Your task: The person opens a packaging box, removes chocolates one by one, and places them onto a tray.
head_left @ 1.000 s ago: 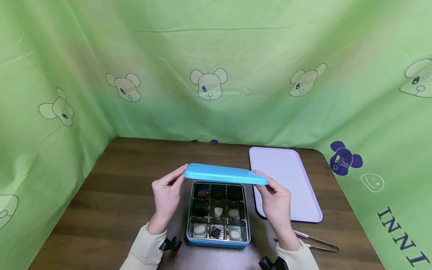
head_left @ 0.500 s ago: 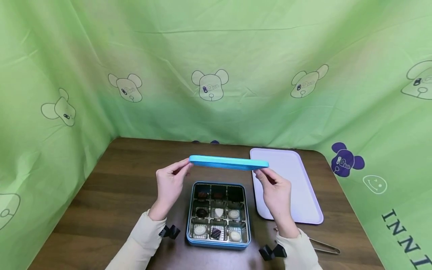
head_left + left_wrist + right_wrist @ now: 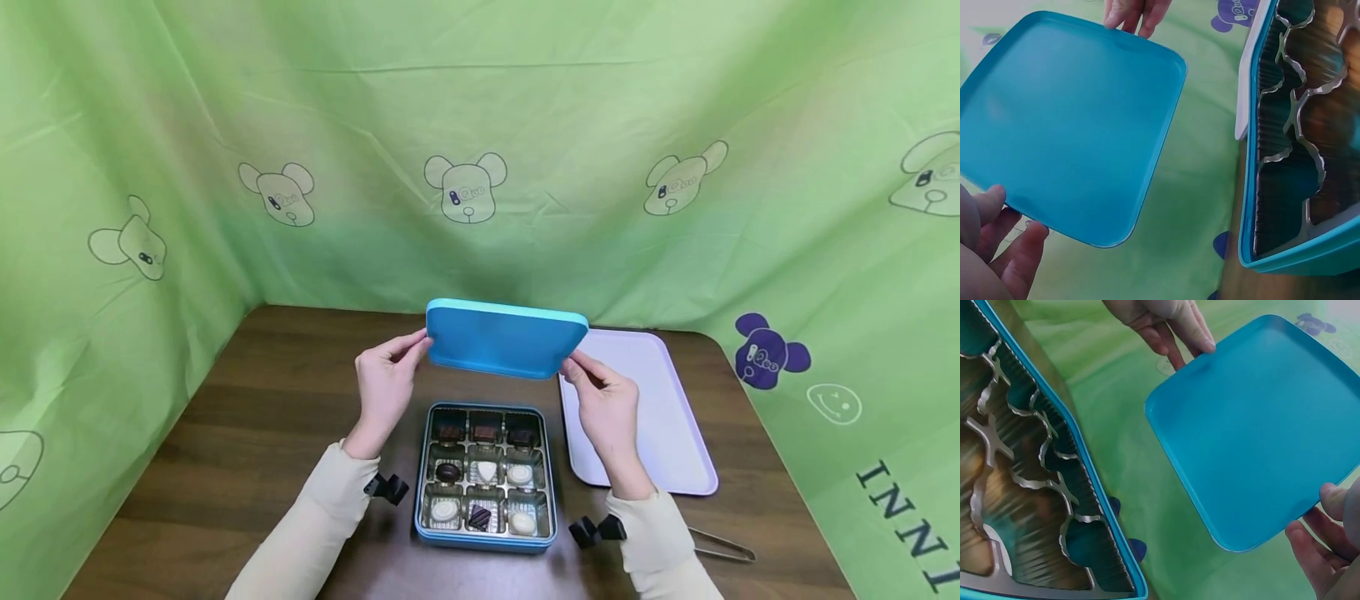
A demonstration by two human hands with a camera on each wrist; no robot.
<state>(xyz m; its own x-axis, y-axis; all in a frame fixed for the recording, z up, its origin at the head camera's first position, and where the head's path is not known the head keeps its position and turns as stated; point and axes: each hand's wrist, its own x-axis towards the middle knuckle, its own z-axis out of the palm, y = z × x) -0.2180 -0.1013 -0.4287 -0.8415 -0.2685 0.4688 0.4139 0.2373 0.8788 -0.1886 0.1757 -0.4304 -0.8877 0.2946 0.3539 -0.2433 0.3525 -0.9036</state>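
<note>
A blue lid [image 3: 506, 337] is held up behind its tin, tilted so that its hollow underside faces me. My left hand [image 3: 386, 383] pinches the lid's left edge between thumb and fingers. On the opposite edge, my right hand [image 3: 606, 408] pinches it the same way. Both wrist views show the lid's smooth inside [image 3: 1079, 125] and fingers at its two sides. Below stands the blue tin [image 3: 486, 543], uncovered, with a divided plastic insert. Its compartments hold chocolates, among them a dark round one [image 3: 447, 472], a white one [image 3: 487, 472] and a striped dark one [image 3: 479, 517].
To the right of the tin lies a lilac tray [image 3: 645, 417], its far left corner behind the lid. Metal tongs [image 3: 723, 546] lie beyond my right sleeve, partly hidden by it. A green printed curtain [image 3: 465, 100] hangs around the wooden table [image 3: 247, 433].
Both hands have raised the lid up and away from just above the tin. It has turned from top side showing to underside facing me. The tin stays in place.
</note>
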